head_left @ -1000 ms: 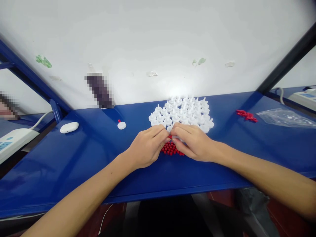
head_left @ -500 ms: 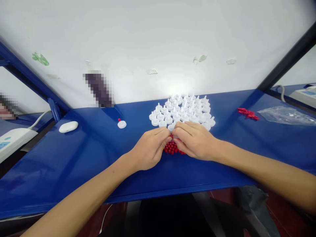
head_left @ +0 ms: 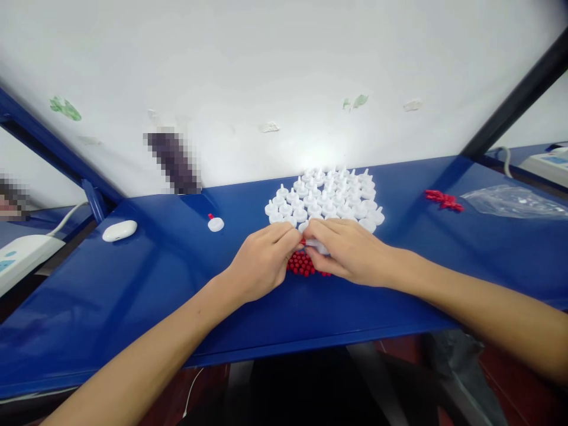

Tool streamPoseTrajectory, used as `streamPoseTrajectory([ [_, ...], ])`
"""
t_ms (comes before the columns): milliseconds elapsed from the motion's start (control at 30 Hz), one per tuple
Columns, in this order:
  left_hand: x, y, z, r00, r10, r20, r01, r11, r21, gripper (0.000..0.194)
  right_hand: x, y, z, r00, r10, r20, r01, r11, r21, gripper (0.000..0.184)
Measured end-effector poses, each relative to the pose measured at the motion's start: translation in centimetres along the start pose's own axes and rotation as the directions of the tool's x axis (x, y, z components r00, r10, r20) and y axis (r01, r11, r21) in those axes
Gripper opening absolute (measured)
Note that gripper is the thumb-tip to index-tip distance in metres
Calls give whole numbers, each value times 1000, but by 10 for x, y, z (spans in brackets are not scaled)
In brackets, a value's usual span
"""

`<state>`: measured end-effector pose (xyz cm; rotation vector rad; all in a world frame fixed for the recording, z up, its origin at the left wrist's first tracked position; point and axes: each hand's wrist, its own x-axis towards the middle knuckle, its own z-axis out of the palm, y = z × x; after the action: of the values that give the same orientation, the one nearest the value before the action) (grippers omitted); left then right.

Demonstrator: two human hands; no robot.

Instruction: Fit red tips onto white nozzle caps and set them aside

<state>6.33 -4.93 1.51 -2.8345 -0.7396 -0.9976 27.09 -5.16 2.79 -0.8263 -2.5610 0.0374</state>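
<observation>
Left hand (head_left: 262, 260): fingers pinching red tip cap (head_left: 303, 242) | Right hand (head_left: 355, 251): fingers gripping white spouted lid (head_left: 323, 247), spout pointing left at the cap | Contact: apparently touching, largely hidden by fingertips | Position: over red cap cluster (head_left: 302, 264), near side of white lid group (head_left: 328, 199), blue tabletop (head_left: 186, 260)

Blue table (head_left: 177, 260) carries white spouted parts (head_left: 313, 208), red caps (head_left: 302, 264). 1 white case (head_left: 119, 231) sits left; red pieces (head_left: 444, 200), clear bag (head_left: 517, 201) right.
</observation>
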Motion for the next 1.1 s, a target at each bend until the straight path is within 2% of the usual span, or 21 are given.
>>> streamPoseTrajectory([
  [100,0,1,0,1000,21,16,-22,999,32,25,0,1,1,1000,-16,2,16,999,-35,10],
  [233,0,3,-1,999,36,9,-36,997,72,25,0,0,1,1000,20,9,-20,1000,-12,9],
  [467,0,2,-4,990,131,-42,-121,973,196,26,-2,0,0,995,87,54,-99,958,268,13],
  [667,1,3,-6,978,201,-57,-182,953,240,24,-1,-2,-3,989,108,101,-144,862,486,14],
  [767,3,6,-7,980,188,-71,-170,965,199,23,-1,-4,-5,989,112,99,-149,808,571,13],
  [900,3,9,-9,992,117,-40,-112,989,94,21,-2,-4,-5,996,76,40,-86,859,505,13],
  [1100,4,8,-9,998,43,40,-41,998,-42,24,-1,1,6,984,-86,-153,120,967,225,15],
])
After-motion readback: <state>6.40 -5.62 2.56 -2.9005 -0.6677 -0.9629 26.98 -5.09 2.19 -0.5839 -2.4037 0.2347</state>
